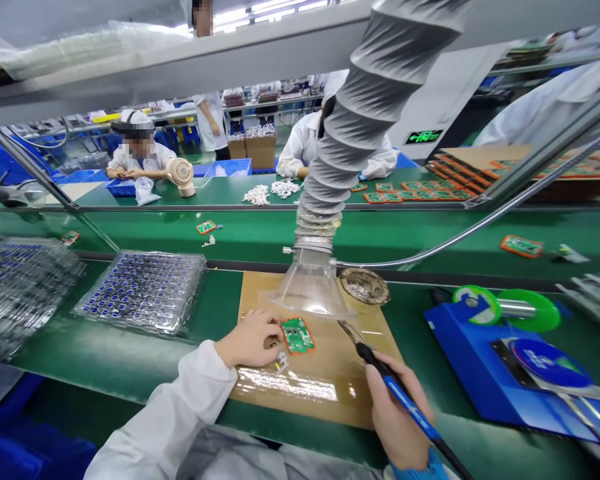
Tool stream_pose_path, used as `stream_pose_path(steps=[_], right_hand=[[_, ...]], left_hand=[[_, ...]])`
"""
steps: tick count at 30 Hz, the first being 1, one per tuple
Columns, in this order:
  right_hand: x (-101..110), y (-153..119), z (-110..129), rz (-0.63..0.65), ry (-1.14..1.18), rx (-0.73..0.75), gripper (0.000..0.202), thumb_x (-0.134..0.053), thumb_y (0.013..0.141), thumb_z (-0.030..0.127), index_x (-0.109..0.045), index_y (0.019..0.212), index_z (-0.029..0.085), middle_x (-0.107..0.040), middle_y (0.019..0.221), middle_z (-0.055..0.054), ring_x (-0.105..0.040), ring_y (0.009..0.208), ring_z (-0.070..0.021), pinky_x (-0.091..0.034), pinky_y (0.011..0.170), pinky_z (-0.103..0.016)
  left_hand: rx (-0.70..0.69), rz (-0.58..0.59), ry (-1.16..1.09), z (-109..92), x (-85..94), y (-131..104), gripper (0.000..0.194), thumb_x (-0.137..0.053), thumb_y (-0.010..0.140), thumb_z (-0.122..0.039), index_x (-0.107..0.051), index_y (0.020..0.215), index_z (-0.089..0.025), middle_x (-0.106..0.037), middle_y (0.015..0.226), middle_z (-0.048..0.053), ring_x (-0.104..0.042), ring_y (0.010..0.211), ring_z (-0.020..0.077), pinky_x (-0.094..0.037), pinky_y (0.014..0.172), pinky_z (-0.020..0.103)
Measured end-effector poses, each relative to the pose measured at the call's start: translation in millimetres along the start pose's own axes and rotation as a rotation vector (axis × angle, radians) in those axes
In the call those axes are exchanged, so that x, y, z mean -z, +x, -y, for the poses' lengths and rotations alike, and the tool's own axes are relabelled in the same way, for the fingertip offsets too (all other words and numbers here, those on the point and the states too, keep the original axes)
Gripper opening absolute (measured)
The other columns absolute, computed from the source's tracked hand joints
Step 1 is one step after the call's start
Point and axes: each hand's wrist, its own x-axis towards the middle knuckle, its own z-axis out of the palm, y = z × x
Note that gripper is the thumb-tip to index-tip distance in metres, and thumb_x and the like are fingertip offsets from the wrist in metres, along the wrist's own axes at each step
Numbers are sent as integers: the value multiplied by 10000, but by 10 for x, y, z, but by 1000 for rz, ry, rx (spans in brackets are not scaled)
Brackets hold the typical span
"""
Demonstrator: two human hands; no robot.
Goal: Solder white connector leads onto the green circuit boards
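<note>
On a brown board (310, 393) lies a green circuit board (298, 335) with an orange rim. My left hand (253, 339) rests at its left edge, fingers curled and fingertips against that edge. Just below the fingertips is a small white part (282, 362) with a bit of yellow on it. My right hand (400, 407) is closed around a blue and black soldering iron (393, 385), its tip pointing up and left, apart from the circuit board. Above the circuit board hangs a clear fume hood (313, 287) on a grey duct. A round tin (364, 287) with silvery bits stands behind the iron's tip.
Trays of blue parts (143, 290) lie to the left. At right stands a blue soldering unit (505, 373) with a green solder reel (527, 310). A green conveyor belt (260, 233) carries circuit boards and white parts. Co-workers (137, 150) sit across it.
</note>
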Motion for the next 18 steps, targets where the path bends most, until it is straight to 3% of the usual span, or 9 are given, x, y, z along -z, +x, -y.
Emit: stream_pose_path(steps=[5, 8, 12, 18], right_hand=[[-314, -64, 100, 362, 54, 6, 428, -631, 928, 527, -668, 1238, 235, -767, 1159, -83, -732, 1086, -268, -579, 953, -416], [-468, -67, 62, 552, 18, 82, 441, -590, 951, 535, -651, 1292, 263, -752, 1229, -68, -717, 1142, -267, -566, 1006, -444], [-527, -109, 64, 535, -73, 134, 480, -584, 923, 606, -693, 1247, 269, -741, 1253, -70, -716, 1130, -299, -568, 1002, -475], [-430, -208, 179, 436, -43, 24, 551, -588, 881, 675, -675, 1252, 277, -754, 1210, -61, -674, 1180, -344, -451, 1119, -543]], left_hand=[[2, 52, 13, -153, -47, 12, 142, -744, 819, -365, -750, 851, -227, -632, 1345, 84, -565, 1207, 293, -407, 1053, 473], [-22, 59, 41, -142, -1, -109, 109, -715, 806, -234, -767, 902, -240, -593, 1422, 71, -540, 1274, 293, -397, 1092, 467], [27, -100, 107, -131, 109, -457, 275, -554, 835, -78, -769, 913, -231, -620, 1388, 77, -550, 1261, 266, -406, 1072, 450], [77, -275, 109, -266, 432, -1131, 249, -494, 851, -90, -703, 893, -217, -753, 935, 47, -656, 869, 181, -466, 842, 361]])
